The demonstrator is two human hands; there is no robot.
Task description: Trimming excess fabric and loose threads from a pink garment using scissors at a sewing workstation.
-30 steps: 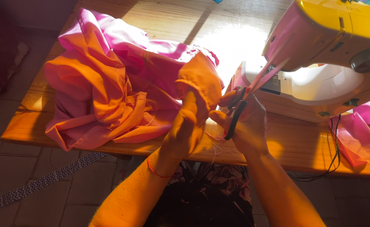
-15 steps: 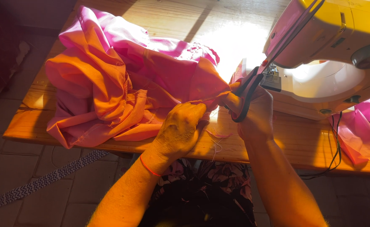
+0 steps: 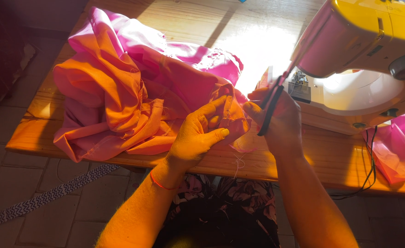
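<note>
A heap of pink fabric lies on the wooden table. My left hand pinches a seamed edge of that fabric near the table's front edge. My right hand is beside it, touching the same edge, and holds dark scissors whose blades point up toward the sewing machine. Loose threads hang from the fabric edge below my hands.
The sewing machine stands at the right on the table, with a black cable hanging off the front. More pink fabric drapes at the far right. A zigzag-patterned strap lies on the tiled floor at the left.
My left hand came down from a raised fold to the fabric's edge by the table front. My right hand with the scissors shifted slightly up and stayed close to the machine.
</note>
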